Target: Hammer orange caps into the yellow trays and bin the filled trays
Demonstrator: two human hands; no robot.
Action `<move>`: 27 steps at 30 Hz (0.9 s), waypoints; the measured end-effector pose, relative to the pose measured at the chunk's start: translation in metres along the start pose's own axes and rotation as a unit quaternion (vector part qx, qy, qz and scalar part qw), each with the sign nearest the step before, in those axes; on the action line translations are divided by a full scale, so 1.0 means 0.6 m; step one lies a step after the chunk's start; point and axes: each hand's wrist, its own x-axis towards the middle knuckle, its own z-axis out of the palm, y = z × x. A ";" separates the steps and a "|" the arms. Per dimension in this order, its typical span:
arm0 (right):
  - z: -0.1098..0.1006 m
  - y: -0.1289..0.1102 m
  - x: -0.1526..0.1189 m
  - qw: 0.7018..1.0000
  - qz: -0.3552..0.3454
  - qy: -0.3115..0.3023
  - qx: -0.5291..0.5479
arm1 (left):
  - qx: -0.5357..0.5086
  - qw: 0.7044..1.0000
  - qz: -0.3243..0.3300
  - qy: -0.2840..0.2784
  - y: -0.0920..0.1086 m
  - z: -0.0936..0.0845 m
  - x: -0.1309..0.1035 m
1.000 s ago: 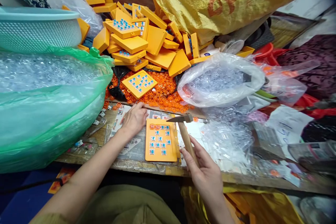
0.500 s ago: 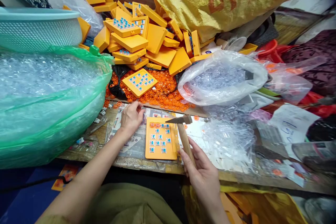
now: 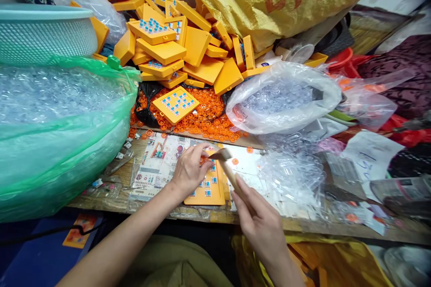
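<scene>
A yellow-orange panel (image 3: 218, 190) with blue-and-clear pieces lies flat on the bench in front of me. My left hand (image 3: 191, 166) is over its upper left part, thumb and fingers pinched together; an orange bit shows at the fingertips, too small to make out fully. My right hand (image 3: 257, 210) is wrapped round the wooden handle of a hammer (image 3: 222, 155). The hammer's head hangs over the panel's top edge, close to my left fingertips. Part of the panel is hidden under my left hand.
Orange rings (image 3: 215, 128) lie heaped behind the panel, with a pile of yellow cases (image 3: 198, 47) beyond. A green bag (image 3: 67, 143) of clear pieces stands left, a white bag (image 3: 286, 116) right. A blue basket (image 3: 47, 31) is at the back left.
My left hand has moved right, from beside the panel to over its upper left part. The hammer's head has shifted slightly left. The whole view has moved slightly.
</scene>
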 end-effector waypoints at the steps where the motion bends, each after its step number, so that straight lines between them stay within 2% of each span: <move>1: 0.000 0.001 0.000 1.000 -0.005 -0.025 -0.016 | -0.008 1.000 -0.006 0.002 -0.002 0.001 -0.001; 4: 0.000 0.002 -0.001 0.998 0.008 -0.062 -0.031 | -0.036 0.999 -0.034 0.009 -0.006 0.005 -0.005; 7: -0.003 0.004 0.010 0.998 0.059 -0.018 -0.005 | -0.056 0.997 -0.058 0.012 -0.010 0.006 -0.005; 9: -0.005 0.011 0.030 0.993 0.118 0.019 -0.015 | -0.061 0.996 -0.064 0.007 -0.010 0.005 -0.005; 12: -0.003 0.034 0.070 0.982 0.177 0.009 -0.058 | -0.072 0.995 -0.069 -0.001 -0.007 0.000 -0.006; 16: 0.006 0.062 0.106 0.980 0.181 -0.042 -0.066 | -0.070 0.996 -0.044 0.023 -0.005 -0.014 -0.022; 22: 0.021 0.061 0.112 0.982 0.178 -0.040 -0.043 | -0.001 0.998 0.003 0.070 0.002 -0.031 -0.040; 25: 0.023 0.053 0.111 0.985 0.171 -0.024 -0.002 | 0.057 0.996 0.069 0.025 0.026 -0.017 -0.020; 27: 0.020 0.050 0.107 0.984 0.176 -0.004 0.023 | 0.101 0.987 0.109 -0.057 0.048 0.004 0.004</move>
